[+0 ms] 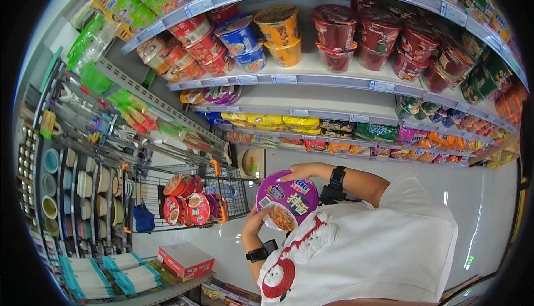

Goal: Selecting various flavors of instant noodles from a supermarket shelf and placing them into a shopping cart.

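Note:
Both my hands hold a round purple instant noodle bowl (pixel 288 197) in front of my chest, its printed lid facing up. My right hand (pixel 298 172) grips the far rim, with fingers over the lid's edge. On the near left side of the bowl, my left hand (pixel 255 220) has its thumb over the lid and its other fingers partly hidden. A wire shopping cart (pixel 146 176) stands to the left, holding several red noodle bowls (pixel 198 208) and at least one purple one.
Ahead, a shelf (pixel 308 81) carries stacked noodle cups (pixel 336 26), with bagged noodles (pixel 300 123) on lower levels. Ceramic bowls (pixel 83 181) fill a rack at the left. A red-and-white cardboard box (pixel 185 261) and teal-and-white packs (pixel 137 279) lie on a low display at the lower left.

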`<control>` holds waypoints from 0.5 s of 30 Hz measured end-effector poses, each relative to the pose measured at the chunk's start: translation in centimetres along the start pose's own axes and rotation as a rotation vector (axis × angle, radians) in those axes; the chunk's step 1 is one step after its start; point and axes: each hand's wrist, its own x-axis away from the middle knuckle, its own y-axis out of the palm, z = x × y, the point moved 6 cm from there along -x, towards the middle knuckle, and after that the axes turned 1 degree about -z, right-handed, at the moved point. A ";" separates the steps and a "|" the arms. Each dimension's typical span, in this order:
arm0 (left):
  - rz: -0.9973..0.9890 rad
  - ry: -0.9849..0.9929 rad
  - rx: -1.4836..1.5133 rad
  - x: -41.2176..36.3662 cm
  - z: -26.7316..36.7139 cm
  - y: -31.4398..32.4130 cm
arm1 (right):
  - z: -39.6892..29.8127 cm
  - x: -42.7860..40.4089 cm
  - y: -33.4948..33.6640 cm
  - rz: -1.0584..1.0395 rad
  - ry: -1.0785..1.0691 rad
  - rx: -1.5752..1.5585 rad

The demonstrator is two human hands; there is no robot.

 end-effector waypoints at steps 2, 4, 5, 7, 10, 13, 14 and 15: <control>-0.027 0.059 -0.007 -0.3 -0.1 -0.2 | 1.1 -0.5 0.2 0.020 0.040 -0.025; -0.044 0.113 -0.076 0.2 0.0 -0.7 | 0.5 -0.3 1.0 0.013 0.075 -0.029; -0.016 0.121 -0.043 0.5 0.0 -0.8 | -0.3 0.5 1.5 -0.003 0.072 -0.126; -0.060 0.141 -0.004 1.4 0.0 0.0 | -1.0 1.3 2.2 -0.043 0.074 -0.200; -0.039 0.124 -0.026 1.1 -2.2 -1.1 | -0.6 1.3 3.5 -0.046 0.051 -0.268; -0.014 0.130 -0.066 2.4 -3.0 -1.6 | 0.2 0.9 5.0 -0.065 0.143 -0.237; -0.014 0.168 -0.067 3.3 -3.0 -1.8 | 0.8 0.7 5.8 -0.088 0.151 -0.220; -0.014 0.207 -0.069 4.0 -3.1 -1.9 | 0.7 0.5 6.6 -0.118 0.091 -0.409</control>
